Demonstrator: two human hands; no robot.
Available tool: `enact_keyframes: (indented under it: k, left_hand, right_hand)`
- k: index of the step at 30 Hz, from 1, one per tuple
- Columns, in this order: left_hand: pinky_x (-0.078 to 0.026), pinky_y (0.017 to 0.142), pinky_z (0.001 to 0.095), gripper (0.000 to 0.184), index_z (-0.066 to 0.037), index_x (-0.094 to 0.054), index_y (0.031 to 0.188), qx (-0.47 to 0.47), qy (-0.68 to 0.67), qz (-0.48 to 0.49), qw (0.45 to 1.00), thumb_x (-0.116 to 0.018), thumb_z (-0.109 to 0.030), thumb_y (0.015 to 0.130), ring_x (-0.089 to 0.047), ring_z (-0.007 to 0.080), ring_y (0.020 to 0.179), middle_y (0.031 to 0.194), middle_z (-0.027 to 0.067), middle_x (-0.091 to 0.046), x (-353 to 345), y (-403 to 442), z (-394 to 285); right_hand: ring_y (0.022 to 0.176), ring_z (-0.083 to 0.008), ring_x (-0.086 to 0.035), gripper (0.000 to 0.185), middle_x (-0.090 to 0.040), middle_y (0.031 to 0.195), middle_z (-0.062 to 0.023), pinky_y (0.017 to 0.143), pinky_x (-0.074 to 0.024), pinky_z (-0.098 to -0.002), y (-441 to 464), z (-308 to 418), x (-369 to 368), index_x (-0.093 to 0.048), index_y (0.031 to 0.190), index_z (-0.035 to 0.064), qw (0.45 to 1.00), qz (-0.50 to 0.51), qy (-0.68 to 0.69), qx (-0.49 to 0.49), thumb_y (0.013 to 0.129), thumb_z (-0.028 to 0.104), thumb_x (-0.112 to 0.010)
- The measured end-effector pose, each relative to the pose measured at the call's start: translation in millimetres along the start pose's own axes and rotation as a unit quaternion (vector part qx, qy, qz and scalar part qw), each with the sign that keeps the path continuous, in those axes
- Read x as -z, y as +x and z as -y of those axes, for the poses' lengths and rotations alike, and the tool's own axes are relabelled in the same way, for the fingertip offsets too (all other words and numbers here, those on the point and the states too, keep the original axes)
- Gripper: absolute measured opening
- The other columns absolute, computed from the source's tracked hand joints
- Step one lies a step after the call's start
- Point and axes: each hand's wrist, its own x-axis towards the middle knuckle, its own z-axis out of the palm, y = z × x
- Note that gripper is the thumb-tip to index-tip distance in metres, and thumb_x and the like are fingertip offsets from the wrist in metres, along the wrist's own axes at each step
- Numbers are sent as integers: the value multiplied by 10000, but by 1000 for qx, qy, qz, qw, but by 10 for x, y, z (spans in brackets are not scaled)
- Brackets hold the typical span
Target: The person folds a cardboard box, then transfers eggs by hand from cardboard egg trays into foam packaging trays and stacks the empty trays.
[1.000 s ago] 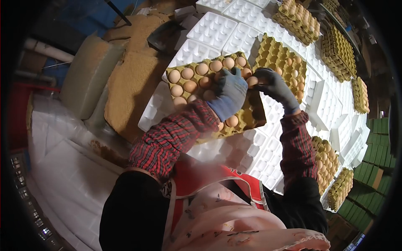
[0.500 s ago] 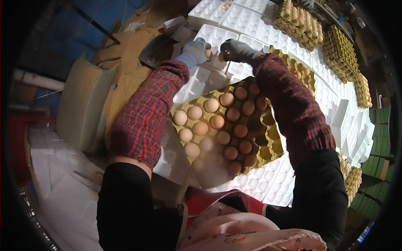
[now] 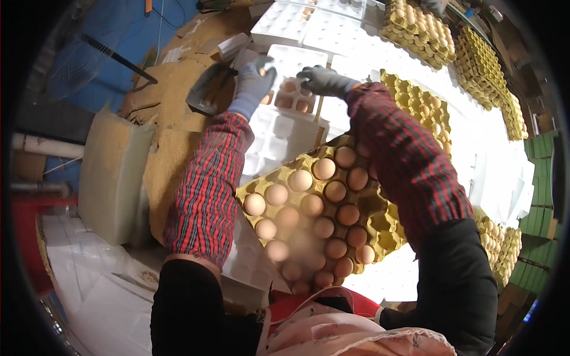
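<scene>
My left hand (image 3: 255,88), in a grey glove, is over the left side of a white egg tray (image 3: 285,54). Motion blurs its fingers, and a small tan spot shows between them, too unclear to name. My right hand (image 3: 325,80), in a dark grey glove, hovers at the tray's right side with fingers stretched out to the left and nothing visible in them. Several brown eggs (image 3: 284,102) sit in the tray's cups between and below my hands. Nearer to me, a yellow egg carton tray (image 3: 380,221) holds many eggs (image 3: 325,169), with bare cups at its right, partly behind my right sleeve.
More white trays (image 3: 335,29) spread behind and to the right, brightly lit. Stacked yellow trays with eggs (image 3: 415,29) stand at the back right. Another yellow tray (image 3: 409,98) lies beyond my right forearm. A dark scoop-like object (image 3: 208,92) and cardboard (image 3: 178,142) are at left.
The eggs held in both hands a moment ago now appear set down in the white tray, at least the right one's. My left hand has moved left and my right hand slightly left.
</scene>
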Motion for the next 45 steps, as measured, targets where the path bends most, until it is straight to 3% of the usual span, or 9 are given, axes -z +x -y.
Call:
enact_keyframes:
  k: [9,12,18,22,26,33,37,42,45]
  left_hand:
    - [-514,860,458,397,-125,-555,1296,-259,450,38,854,-520,-357,976,-613,305,1087,1255,134,-592,-713,41,994]
    - [-470,1016,428,487,-24,-496,1415,-176,-33,170,969,-544,-294,1012,-563,313,1235,1420,188,-529,-499,176,638]
    - [-489,979,296,330,45,-561,1335,-61,-200,178,962,-514,-70,1030,-594,168,1155,1292,101,-619,1288,-1257,-741]
    - [-500,938,256,347,28,-610,1278,136,-226,219,939,-653,-58,945,-619,131,1079,1251,76,-653,1965,-2610,-1586]
    - [-531,852,335,407,-28,-635,1212,6,-46,360,932,-748,-201,861,-662,215,1003,1103,128,-652,2020,-3556,-2170]
    - [-523,784,426,478,-90,-608,1174,-94,173,258,946,-742,-379,817,-643,292,932,1106,97,-622,1576,-4300,-1999]
    - [-538,778,392,394,-75,-596,1174,44,-27,194,980,-707,-243,834,-651,268,912,1051,115,-643,1558,-4359,-2006]
    - [-548,729,334,231,-34,-648,1084,187,-391,92,896,-685,-67,858,-658,161,868,1056,109,-650,1568,-4191,-2103]
    - [-547,769,361,419,-73,-594,1188,-48,75,214,973,-746,-248,838,-669,224,905,1072,92,-623,1368,-4152,-2430]
  right_hand:
    - [1111,-168,-614,508,-691,1216,-86,984,-476,-324,-2996,512,648,-600,1345,50,891,-135,423,-91,976,400,-620]
    - [1091,-173,-605,508,-686,1204,-84,944,-489,-315,-3842,829,290,-577,1374,49,913,-182,332,-151,992,382,-590]
    - [1037,-123,-605,387,-672,1161,-62,917,-500,-284,-4319,1103,-402,-595,1306,-25,722,-379,532,-229,971,162,-647]
    - [1132,-237,-632,399,-669,1203,-141,970,-505,-345,-4404,1807,-199,-656,1228,12,856,-406,270,-171,846,76,-751]
    - [1072,-313,-609,411,-629,1180,-107,909,-500,-419,-4431,2338,-97,-670,1179,102,981,-177,75,-14,775,86,-739]
    - [1003,-288,-617,445,-631,1116,-90,882,-511,-381,-4314,2145,-409,-629,1206,120,990,-141,0,21,774,91,-734]
    - [974,-206,-638,404,-627,1004,-74,863,-507,-311,-4427,2096,-367,-629,1172,87,732,-265,620,-100,808,139,-794]
    - [924,-316,-636,332,-637,1054,-82,813,-526,-365,-4192,2478,-409,-661,1066,56,984,-149,18,98,762,123,-777]
    - [885,-296,-643,375,-641,1041,-83,777,-539,-359,-4123,2466,-477,-662,1122,71,985,-128,27,115,763,109,-762]
